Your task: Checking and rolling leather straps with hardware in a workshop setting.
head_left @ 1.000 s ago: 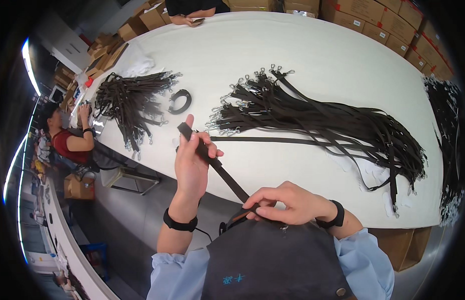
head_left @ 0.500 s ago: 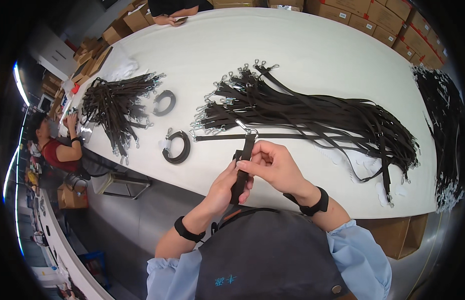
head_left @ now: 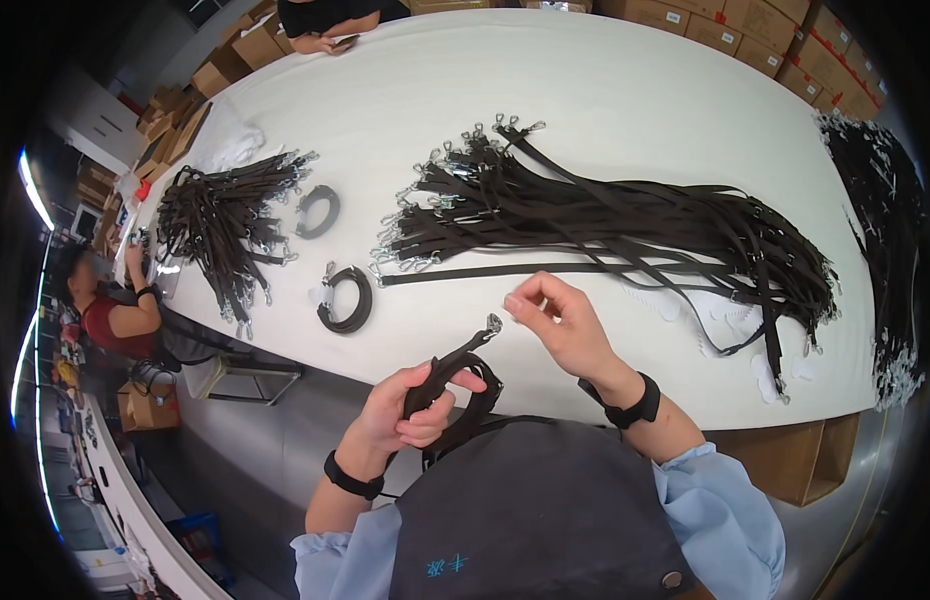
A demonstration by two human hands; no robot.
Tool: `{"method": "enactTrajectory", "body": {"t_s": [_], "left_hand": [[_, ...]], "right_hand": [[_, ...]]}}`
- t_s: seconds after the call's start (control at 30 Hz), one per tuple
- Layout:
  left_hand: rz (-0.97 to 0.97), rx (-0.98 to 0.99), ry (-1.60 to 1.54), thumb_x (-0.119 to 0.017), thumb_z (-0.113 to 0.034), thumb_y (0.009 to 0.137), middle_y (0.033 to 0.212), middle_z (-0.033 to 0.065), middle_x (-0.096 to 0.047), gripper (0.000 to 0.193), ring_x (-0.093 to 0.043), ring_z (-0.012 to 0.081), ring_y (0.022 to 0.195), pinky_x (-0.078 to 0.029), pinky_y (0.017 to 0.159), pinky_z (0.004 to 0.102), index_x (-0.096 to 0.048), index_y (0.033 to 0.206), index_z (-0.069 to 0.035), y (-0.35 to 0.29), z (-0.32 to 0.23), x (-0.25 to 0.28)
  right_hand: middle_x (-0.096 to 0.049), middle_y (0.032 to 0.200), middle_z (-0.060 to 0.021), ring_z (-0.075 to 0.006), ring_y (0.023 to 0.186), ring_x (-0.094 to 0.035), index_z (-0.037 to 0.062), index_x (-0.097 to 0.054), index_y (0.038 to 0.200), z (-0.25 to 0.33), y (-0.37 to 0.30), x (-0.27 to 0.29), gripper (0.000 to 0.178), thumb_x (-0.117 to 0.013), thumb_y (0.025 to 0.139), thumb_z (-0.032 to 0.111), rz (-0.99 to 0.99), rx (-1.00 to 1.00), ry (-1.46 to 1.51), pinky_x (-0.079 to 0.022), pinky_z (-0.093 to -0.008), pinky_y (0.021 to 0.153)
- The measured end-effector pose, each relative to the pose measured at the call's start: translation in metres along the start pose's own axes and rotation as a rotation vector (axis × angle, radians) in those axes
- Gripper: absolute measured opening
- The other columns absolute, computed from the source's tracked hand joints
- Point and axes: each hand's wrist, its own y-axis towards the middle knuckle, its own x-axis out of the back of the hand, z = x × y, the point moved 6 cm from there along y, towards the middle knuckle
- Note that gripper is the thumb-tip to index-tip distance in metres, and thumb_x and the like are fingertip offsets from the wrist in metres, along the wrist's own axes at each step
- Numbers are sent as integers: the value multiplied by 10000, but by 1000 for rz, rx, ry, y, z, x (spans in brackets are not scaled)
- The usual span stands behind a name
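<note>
- Left hand [head_left: 410,410] is closing its fingers round a dark strap coil [head_left: 463,385], gripping it just off the table [head_left: 605,110] edge, above the apron [head_left: 545,520]; grip seems to be keeping the loops from springing open.
- Right hand [head_left: 560,320] is hovering over the table edge, thumb & forefinger pressed together near the strap's metal clip [head_left: 494,323]; can't tell if it's actually pinching the clip or just clear of it. Other fingers are curling loosely.
- 1 strap is being worked; its tail is rising from the coil to the clip.
- 2 wristbands, 1 per wrist, black.
- 1 single strap [head_left: 545,270] is lying straight across the table, just beyond the right hand, apart from the heap, prob. laid out ready.
- 2 finished coils are lying left: nearer coil [head_left: 347,298] & farther coil [head_left: 318,210], set aside flat.
- 3 heaps of straps: big middle heap [head_left: 605,210], left heap [head_left: 225,225], right-rim heap [head_left: 885,220]; clips are bunching at 1 end. Too many straps to count.
- Cardboard boxes [head_left: 775,25] are lining the far edge.
- 2 other people: 1 at far left [head_left: 115,310], 1 at the far end [head_left: 325,25].
</note>
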Motion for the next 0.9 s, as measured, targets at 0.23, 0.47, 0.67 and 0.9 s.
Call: {"method": "enactTrajectory", "body": {"t_s": [0.23,0.47,0.67,0.9], "left_hand": [[208,-71,-264,-214,-331,970,525,-2,-375,568,-285,46,326,-265,296,192,-307,1296,125,-7,-3,7],[255,-151,-404,-178,-333,978,534,6,-391,586,-301,46,323,-323,292,199,-278,1308,141,-7,0,8],[240,-176,-412,-197,-396,988,510,-8,-369,611,-283,41,305,-294,275,194,-343,1258,132,-7,2,10],[158,-83,-248,-211,-402,987,465,-17,-329,622,-268,39,302,-256,273,190,-382,1211,152,-18,10,9]], "right_hand": [[-611,1001,-58,-133,925,-566,22,-592,1133,5,-7,-40,396,-401,980,333,582,-70,245,-492,-284,795],[-630,887,-44,-99,792,-589,22,-634,1039,-3,-10,-40,381,-494,940,362,573,-235,230,-526,-241,690],[-640,796,-35,-87,716,-606,6,-640,964,-12,-7,-43,290,-593,898,284,573,-292,246,-504,-208,629],[-637,818,-41,-94,725,-597,15,-617,1089,-5,-14,-42,309,-567,913,264,616,-237,305,-495,-217,640]]}}
